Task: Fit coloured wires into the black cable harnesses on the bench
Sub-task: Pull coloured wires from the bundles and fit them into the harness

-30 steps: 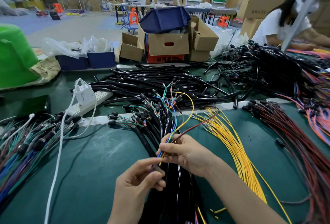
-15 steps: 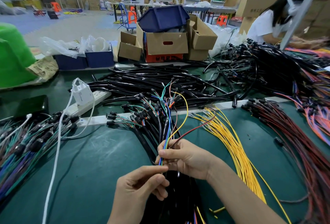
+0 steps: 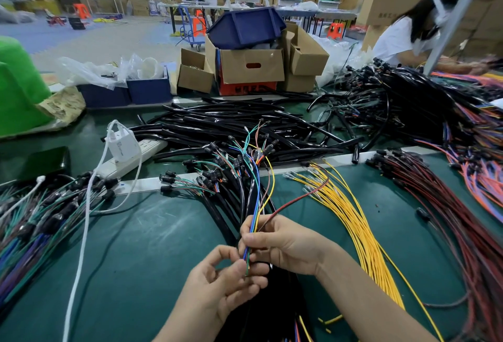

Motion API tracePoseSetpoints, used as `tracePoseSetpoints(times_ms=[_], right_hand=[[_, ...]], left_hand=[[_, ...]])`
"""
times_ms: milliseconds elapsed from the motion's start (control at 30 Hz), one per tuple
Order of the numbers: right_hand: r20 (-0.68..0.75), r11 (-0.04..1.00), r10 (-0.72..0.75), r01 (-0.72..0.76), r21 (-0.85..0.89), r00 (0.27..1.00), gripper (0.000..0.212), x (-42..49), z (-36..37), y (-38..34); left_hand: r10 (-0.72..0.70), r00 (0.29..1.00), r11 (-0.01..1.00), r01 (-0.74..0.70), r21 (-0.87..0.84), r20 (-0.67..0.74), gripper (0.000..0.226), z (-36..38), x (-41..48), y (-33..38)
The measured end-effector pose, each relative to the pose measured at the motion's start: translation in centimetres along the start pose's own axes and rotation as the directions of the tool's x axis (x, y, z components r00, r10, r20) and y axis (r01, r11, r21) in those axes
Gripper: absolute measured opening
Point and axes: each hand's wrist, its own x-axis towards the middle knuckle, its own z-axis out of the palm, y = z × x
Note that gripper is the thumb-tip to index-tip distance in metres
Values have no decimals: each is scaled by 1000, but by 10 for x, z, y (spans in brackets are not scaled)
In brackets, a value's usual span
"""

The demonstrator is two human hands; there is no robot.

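Bare left hand (image 3: 223,284), right hand (image 3: 284,243)

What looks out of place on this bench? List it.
The blue bin sits tipped at an angle on the open cardboard box. Short yellow offcuts lie loose on the green mat by the right forearm. Nothing else stands out.

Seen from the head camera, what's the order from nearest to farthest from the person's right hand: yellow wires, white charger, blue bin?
1. Yellow wires, just right of the right hand.
2. White charger, left, on the power strip.
3. Blue bin, far back atop cardboard boxes.
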Motion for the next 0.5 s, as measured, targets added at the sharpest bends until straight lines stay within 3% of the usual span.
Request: tracePoseSetpoints(times_ms=[167,333,500], right_hand=[[22,999,-25,26,-24,999,16,0,0,1],[8,993,-42,42,-108,999,15,0,-2,3],[-15,979,-51,47,-197,999,13,-2,-4,0]], left_hand=[[-136,991,982,134,-135,-6,45,-4,3,-1],[-169,985,976,165,-140,-22,73,-10,6,-4],[-147,989,989,147,-2,5,22,-12,7,-1]])
